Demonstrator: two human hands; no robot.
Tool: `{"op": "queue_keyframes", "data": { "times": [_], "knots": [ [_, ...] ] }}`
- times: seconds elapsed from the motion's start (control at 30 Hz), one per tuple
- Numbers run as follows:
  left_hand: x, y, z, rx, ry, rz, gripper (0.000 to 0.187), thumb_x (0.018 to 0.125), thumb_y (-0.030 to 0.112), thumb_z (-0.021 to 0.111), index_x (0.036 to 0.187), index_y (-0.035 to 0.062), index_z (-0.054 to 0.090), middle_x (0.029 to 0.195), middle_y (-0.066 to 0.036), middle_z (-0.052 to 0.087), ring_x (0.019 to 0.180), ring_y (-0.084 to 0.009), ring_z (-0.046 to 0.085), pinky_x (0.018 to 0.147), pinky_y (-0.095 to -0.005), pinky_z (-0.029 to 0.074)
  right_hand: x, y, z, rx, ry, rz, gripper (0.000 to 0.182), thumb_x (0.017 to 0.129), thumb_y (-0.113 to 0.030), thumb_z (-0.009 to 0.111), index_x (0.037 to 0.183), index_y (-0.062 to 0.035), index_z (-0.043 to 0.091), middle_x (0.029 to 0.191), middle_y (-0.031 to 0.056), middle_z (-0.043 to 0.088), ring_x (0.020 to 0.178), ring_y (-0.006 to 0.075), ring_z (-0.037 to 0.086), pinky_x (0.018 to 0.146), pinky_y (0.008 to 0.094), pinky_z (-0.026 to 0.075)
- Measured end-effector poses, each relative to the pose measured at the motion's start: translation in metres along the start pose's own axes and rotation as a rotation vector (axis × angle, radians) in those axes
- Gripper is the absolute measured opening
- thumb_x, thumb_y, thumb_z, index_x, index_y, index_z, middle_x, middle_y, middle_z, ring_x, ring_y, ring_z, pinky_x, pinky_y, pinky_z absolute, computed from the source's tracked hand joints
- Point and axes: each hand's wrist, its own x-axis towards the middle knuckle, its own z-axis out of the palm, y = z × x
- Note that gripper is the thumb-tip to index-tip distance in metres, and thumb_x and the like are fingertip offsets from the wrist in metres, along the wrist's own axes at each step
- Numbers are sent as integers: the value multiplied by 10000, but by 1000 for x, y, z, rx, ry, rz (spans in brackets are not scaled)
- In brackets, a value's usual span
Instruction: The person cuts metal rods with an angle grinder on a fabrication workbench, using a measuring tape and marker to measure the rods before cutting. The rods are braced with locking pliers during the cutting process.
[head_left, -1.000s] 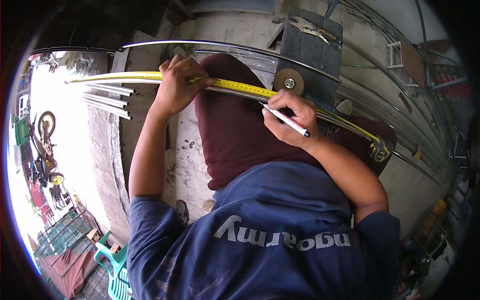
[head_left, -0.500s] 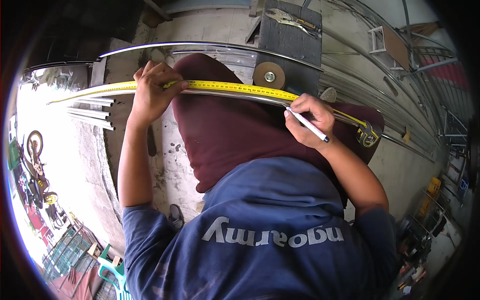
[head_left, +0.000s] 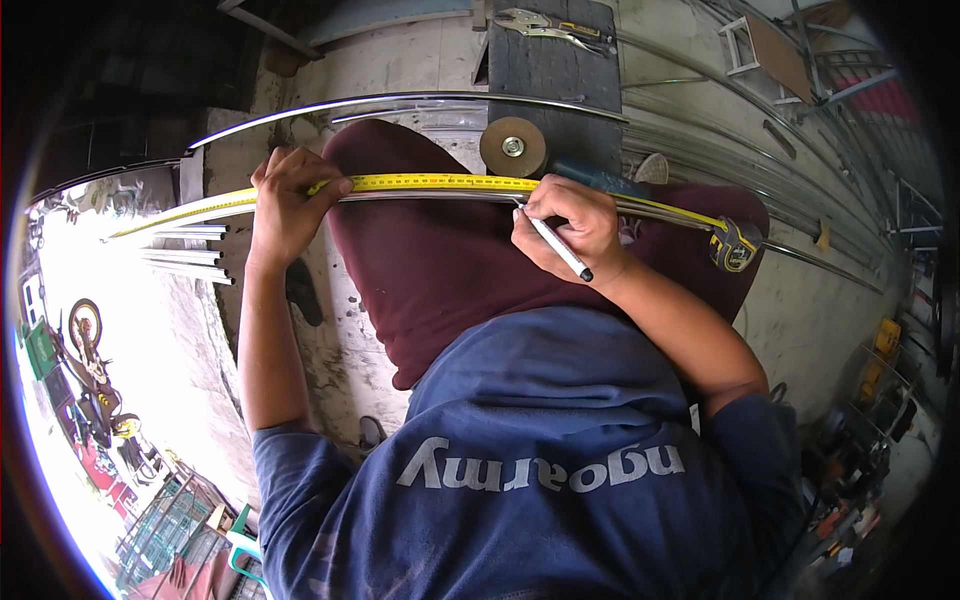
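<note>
A yellow tape measure blade point(head_left: 440, 183) runs across my lap, along a thin shiny metal tube point(head_left: 430, 198). Its case point(head_left: 735, 247) rests by my right knee. My left hand point(head_left: 290, 205) is closed, pinching the blade against the tube with thumb and fingers. In my right hand point(head_left: 578, 222), also closed, is a white marker pen point(head_left: 558, 247) with a dark end. The pen's tip is at the tube's edge, just below the blade; whether it touches cannot be made out. Part of the blade and tube is hidden behind my right hand.
Beyond my knees, a grinder with a round brown disc point(head_left: 513, 148) lies by a dark board point(head_left: 550, 75) that carries locking pliers point(head_left: 550, 28). Several long metal tubes point(head_left: 700, 150) lie on the floor to the right. More tube ends point(head_left: 190, 255) stick out at left.
My right hand has moved left along the tape with the marker. My left hand keeps its pinch on the blade and tube. The whole view has shifted slightly.
</note>
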Motion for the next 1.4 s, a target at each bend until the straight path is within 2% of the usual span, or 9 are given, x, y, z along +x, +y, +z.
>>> {"op": "queue_keyframes", "data": {
  "times": [0.13,0.53,0.63,0.77,0.93,1.17,1.23,1.3,1.4],
  "knots": [
    [0,1,0,13,4,2,233,911,346,910,972,123,885,1024,24,765,1113,-217,666,1170,-459,392,1,-1,4,28,39,33,262,795,28,850,830,-45,601,755,117,607,615,304,638,585,391,514],
    [1,2,-1,2,-6,-14,237,917,355,908,970,125,887,1018,24,772,1126,-212,666,1175,-461,389,0,0,4,20,29,37,274,783,22,848,831,-47,587,754,119,603,608,304,640,574,396,512],
    [1,3,-1,-1,-11,-15,237,918,354,908,975,125,888,1022,23,771,1128,-211,666,1180,-464,383,1,2,0,-14,-9,-15,310,779,100,863,866,-18,590,781,130,689,633,244,689,581,343,536],
    [0,1,-1,8,-9,-15,233,919,350,909,974,124,888,1024,23,772,1125,-210,666,1183,-466,378,0,1,5,-3,37,26,279,770,31,830,814,-47,566,741,114,584,601,308,635,565,401,507],
    [0,5,-1,24,43,47,214,901,290,892,947,83,871,998,-27,787,1031,-254,670,1032,-432,490,2,0,5,-13,33,22,275,768,36,820,809,-48,561,729,112,570,592,307,626,562,403,506],
    [0,1,-2,13,2,-11,211,911,323,917,965,121,886,1019,11,769,1113,-220,668,1161,-451,389,-3,-12,-12,78,27,50,301,813,104,861,902,-23,603,820,112,687,618,193,631,575,319,487],
    [1,4,-3,34,13,9,205,912,314,914,967,119,884,1015,9,767,1112,-223,668,1158,-451,390,-9,-42,-49,-3,125,70,249,892,73,859,970,-29,646,936,137,759,696,203,708,604,311,534],
    [-3,6,-4,44,22,8,202,919,306,908,975,114,878,1010,6,766,1110,-226,668,1158,-449,385,-26,-43,-98,-391,177,-64,207,948,-78,887,954,-45,682,1053,116,820,938,318,811,879,408,619],
    [-2,9,-3,28,3,-3,195,940,278,891,994,93,862,1004,-15,763,1086,-242,674,1140,-443,403,-71,-32,-177,-1143,-48,105,370,978,-285,876,1135,-65,623,1416,179,736,1428,444,626,1218,600,414]
  ]
}}
